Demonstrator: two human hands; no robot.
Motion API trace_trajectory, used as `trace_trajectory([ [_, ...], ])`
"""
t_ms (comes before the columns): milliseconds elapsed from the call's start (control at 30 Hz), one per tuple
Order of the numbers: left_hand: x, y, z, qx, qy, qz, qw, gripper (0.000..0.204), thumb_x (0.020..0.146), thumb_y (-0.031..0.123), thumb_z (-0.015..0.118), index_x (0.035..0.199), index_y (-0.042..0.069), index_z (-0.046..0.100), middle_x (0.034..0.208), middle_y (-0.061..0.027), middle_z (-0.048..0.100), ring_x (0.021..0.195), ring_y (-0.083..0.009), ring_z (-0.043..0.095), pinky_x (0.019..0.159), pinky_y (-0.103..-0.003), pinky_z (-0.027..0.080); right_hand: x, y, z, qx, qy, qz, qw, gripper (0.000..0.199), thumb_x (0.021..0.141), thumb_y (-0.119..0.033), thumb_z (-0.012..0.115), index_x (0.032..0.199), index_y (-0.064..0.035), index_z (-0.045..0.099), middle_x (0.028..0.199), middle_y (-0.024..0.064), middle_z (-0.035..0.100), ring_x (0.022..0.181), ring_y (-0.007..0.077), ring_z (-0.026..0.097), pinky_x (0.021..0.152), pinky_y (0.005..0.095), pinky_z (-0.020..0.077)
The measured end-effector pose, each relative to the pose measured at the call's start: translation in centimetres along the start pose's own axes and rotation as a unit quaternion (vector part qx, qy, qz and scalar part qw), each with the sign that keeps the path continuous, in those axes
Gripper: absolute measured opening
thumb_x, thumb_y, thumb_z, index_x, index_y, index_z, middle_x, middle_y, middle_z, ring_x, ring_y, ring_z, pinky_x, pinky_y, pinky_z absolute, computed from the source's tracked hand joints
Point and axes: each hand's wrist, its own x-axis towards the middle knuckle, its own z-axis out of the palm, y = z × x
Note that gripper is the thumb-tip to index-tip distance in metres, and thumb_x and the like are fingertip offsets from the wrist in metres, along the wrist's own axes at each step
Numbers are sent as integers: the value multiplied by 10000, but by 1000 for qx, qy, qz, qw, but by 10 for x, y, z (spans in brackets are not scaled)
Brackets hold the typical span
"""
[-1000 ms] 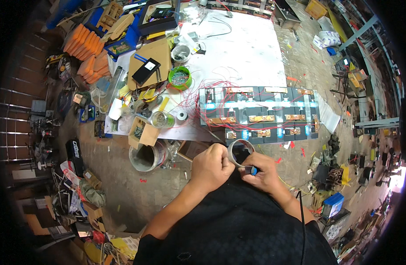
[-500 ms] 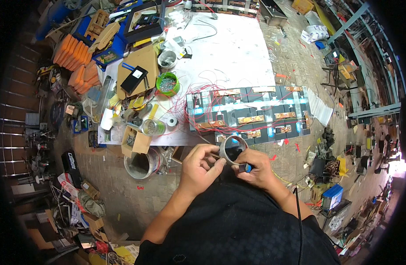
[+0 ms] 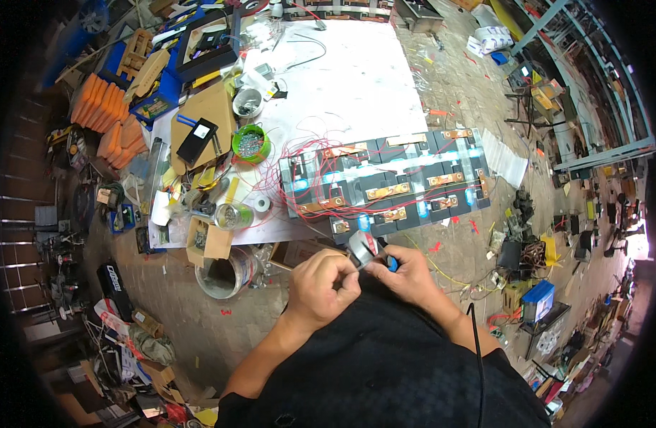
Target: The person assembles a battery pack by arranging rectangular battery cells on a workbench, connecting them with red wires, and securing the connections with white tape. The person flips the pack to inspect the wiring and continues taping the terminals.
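In front of my body, a roll of tape point(image 3: 359, 249), pale grey with a reddish patch, is tipped on its side between my hands. My right hand point(image 3: 406, 272) is closed around it, and a small blue-and-black object point(image 3: 391, 262), its kind unclear, shows by those fingers. My left hand point(image 3: 321, 284) has its fingers curled and thumb pressed to the forefinger, right at the roll's near left edge. Whatever that pinch holds is too small to make out. Just beyond lies a battery pack point(image 3: 388, 178) of black cells with copper bars, clear tape strips and red wires.
The white-topped table point(image 3: 356, 78) carries a green tub of small hardware point(image 3: 251, 144), a metal bowl point(image 3: 247, 103), a jar point(image 3: 234, 215) and a cardboard box point(image 3: 209, 239). A bucket point(image 3: 224, 274) stands below its near edge. Metal shelving point(image 3: 602, 158) rises at right.
The roll has turned from showing its open ring to lying tipped on its side. My left hand has curled tighter. The table and battery pack have shifted leftward in view.
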Motion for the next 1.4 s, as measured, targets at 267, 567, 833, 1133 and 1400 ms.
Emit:
trace_trajectory([
  [267, 15, -11, 3, 47, -15, 20, 999, 168, 817, 67, 783, 897, 57, 635, 841, -94, 681, 666, -283, 670, 581, -388, 523, -7, 9, -6, 38, -58, 99, 993, 379, 969, -376, 812, 998, 2, 798, 697, 52, 646, 688, 87, 531, 642, 326, 488],
  [567, 50, -14, 1, 5, -38, -100, 994, 87, 956, 43, 699, 948, 16, 616, 846, -37, 599, 687, -115, 535, 632, -277, 465, -23, 21, -13, 100, -19, 176, 979, 442, 986, -436, 772, 898, -4, 810, 763, 57, 762, 690, 100, 647, 655, 317, 513],
  [833, 78, -65, 22, 29, -99, -187, 977, 145, 967, 156, 719, 965, 17, 679, 829, -84, 687, 693, -180, 647, 659, -338, 526, -19, 42, -6, 98, -43, 207, 972, 413, 996, -398, 755, 891, -2, 814, 767, 47, 764, 691, 101, 641, 668, 306, 506],
  [1133, 127, -106, 42, 225, -198, -160, 941, 195, 959, 238, 721, 991, 46, 731, 910, -116, 757, 810, -298, 726, 738, -428, 554, 2, 47, 9, 134, -50, 147, 979, 353, 998, -353, 740, 948, -11, 814, 771, 32, 768, 677, 94, 607, 659, 304, 489],
  [1400, 122, -111, 60, 313, -193, -91, 926, 141, 948, 239, 744, 947, 99, 735, 946, -116, 749, 927, -356, 721, 798, -488, 557, 9, 38, 2, 137, -61, 188, 971, 310, 997, -323, 739, 934, -28, 812, 779, 6, 774, 686, 64, 581, 661, 284, 477],
])
